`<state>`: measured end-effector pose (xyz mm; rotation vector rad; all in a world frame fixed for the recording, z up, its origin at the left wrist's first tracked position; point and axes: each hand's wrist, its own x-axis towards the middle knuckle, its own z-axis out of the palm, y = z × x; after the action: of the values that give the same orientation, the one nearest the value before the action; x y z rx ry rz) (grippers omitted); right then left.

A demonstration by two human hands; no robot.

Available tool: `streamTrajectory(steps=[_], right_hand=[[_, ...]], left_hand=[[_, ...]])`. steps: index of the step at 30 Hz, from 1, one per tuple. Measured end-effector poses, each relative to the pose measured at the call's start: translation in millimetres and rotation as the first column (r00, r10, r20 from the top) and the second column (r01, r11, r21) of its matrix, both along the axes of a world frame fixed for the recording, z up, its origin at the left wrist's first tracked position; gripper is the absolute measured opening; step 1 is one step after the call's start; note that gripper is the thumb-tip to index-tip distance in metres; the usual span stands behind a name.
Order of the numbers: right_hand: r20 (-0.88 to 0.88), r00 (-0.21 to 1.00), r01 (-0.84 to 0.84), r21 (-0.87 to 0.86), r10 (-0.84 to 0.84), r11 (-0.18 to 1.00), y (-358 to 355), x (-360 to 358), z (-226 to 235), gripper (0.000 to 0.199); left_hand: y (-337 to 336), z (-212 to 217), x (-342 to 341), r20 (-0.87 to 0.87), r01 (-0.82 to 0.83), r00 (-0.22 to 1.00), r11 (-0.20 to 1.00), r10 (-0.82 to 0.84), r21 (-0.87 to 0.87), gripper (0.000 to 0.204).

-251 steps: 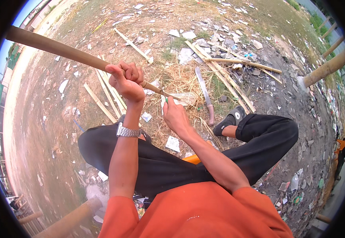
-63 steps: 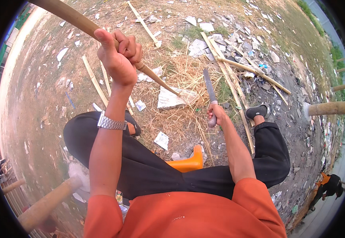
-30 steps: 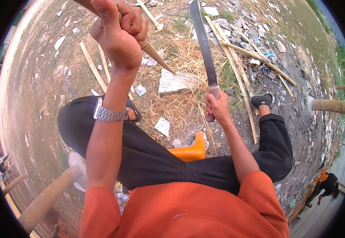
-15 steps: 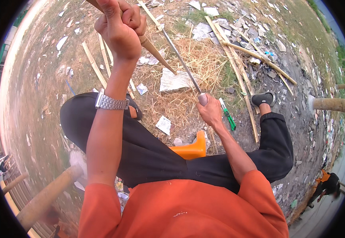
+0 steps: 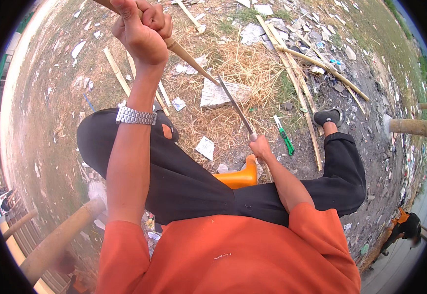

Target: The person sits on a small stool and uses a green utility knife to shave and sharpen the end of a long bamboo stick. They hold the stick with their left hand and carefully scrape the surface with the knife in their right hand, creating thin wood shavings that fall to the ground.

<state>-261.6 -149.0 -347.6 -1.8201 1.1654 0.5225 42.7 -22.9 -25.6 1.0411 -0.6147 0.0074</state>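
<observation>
My left hand (image 5: 143, 32), raised at the upper left with a metal watch at the wrist, is closed round a bamboo pole (image 5: 191, 60). The pole slants down to the right, and its lower end meets a whitish slab (image 5: 212, 96) on the ground. Closer to my body, my right hand (image 5: 261, 148) grips the handle of a long-bladed knife (image 5: 235, 104). Its narrow blade points up and away, and the tip is close to the pole's lower end; whether they touch I cannot tell. A green utility knife (image 5: 286, 140) lies on the ground right of my right hand.
Straw-like shavings (image 5: 255, 73) surround the slab. Split bamboo strips (image 5: 292, 81) and a round bamboo pole (image 5: 328, 72) lie to the right, beside broken rubble (image 5: 301, 30). An orange plastic seat (image 5: 243, 177) shows between my legs. Another person (image 5: 405, 228) is at the far right.
My right hand has drawn the knife back toward my body, and its tip has dropped from beyond the pole to near the pole's end. My left hand has shifted slightly left with the pole.
</observation>
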Motion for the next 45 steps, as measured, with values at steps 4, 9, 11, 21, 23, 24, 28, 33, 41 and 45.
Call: streamTrajectory(steps=[4,9,11,21,23,24,28,33,41,45], right_hand=[[0.081,0.979,0.138,0.418,-0.188,0.898,-29.2,-0.2,-6.6,0.024],[0.522,0.853,0.034,-0.051,-0.002,0.998,-10.5,67.7,100.5,0.022],[0.689,0.717,0.112,0.04,-0.109,0.993,-5.6,89.8,129.2,0.022],[-0.004,0.999,-0.052,-0.186,0.052,0.981,19.4,26.4,4.6,0.028],[0.041,0.999,-0.009,-0.121,0.014,0.993,9.2,25.4,17.0,0.029],[0.084,0.996,-0.005,-0.085,0.012,0.996,10.2,28.1,22.3,0.031],[0.185,0.974,0.1,0.175,-0.133,0.979,-5.3,34.8,19.4,0.032],[0.123,0.972,0.133,0.413,-0.2,0.901,-11.5,43.3,20.3,0.028],[0.242,0.97,0.009,-0.005,-0.008,1.0,-0.6,43.5,36.7,0.038],[0.391,0.919,0.09,-0.096,-0.046,0.991,16.2,58.0,52.8,0.032]], left_hand=[[-11.0,5.5,3.4,-0.012,-0.019,1.0,0.999,0.019,-0.031,0.063],[-5.8,2.4,9.5,0.013,-0.089,0.996,0.996,0.089,-0.012,0.063],[-6.5,4.5,9.9,0.008,-0.109,0.994,0.994,0.109,-0.024,0.062],[-5.3,8.5,11.9,0.037,-0.254,0.967,0.967,0.254,-0.002,0.061],[-5.4,5.1,8.7,0.014,-0.273,0.962,0.962,0.273,0.005,0.06],[-0.8,3.4,9.4,0.017,-0.294,0.956,0.956,0.294,0.013,0.059],[-4.6,1.3,7.8,-0.009,-0.16,0.987,0.986,0.16,-0.034,0.056],[-1.6,-5.2,15.8,-0.001,-0.004,1.0,0.988,0.004,-0.156,0.039],[-2.7,-0.4,12.1,0.332,-0.241,0.924,0.963,0.19,0.119,0.022],[-3.6,6.3,0.0,0.442,-0.344,0.878,0.884,0.183,0.317,0.025]])
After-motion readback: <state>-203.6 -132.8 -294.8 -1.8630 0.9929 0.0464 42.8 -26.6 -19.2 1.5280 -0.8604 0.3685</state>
